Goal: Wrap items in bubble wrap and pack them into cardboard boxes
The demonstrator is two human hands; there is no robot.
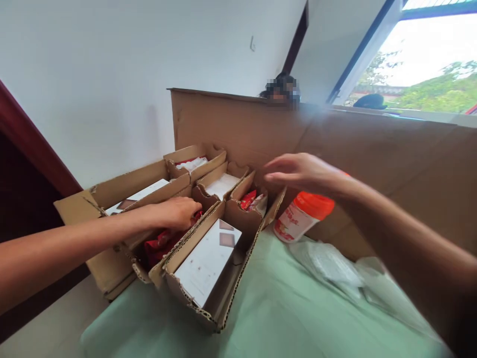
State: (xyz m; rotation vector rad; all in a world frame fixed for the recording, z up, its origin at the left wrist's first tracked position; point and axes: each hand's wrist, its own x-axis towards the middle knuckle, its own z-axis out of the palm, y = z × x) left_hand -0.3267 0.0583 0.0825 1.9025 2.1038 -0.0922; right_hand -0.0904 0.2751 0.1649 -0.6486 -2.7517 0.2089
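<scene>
Looks mid-job from here: left hand (184,211) curled down on red packet (164,244) inside cardboard tray (158,273) near table's (276,308) left edge; fingertips hidden, can't tell if pinching. Packet not out of the tray. Right hand (294,169) empty, fingers loosely apart, above orange-lidded jar (294,221) by far edge. White box (208,258) sits in nearest tray (192,240), red-and-white packets (248,199) behind

A person's head (282,89) shows above the cardboard panel (316,132), left of a window (432,54).
</scene>
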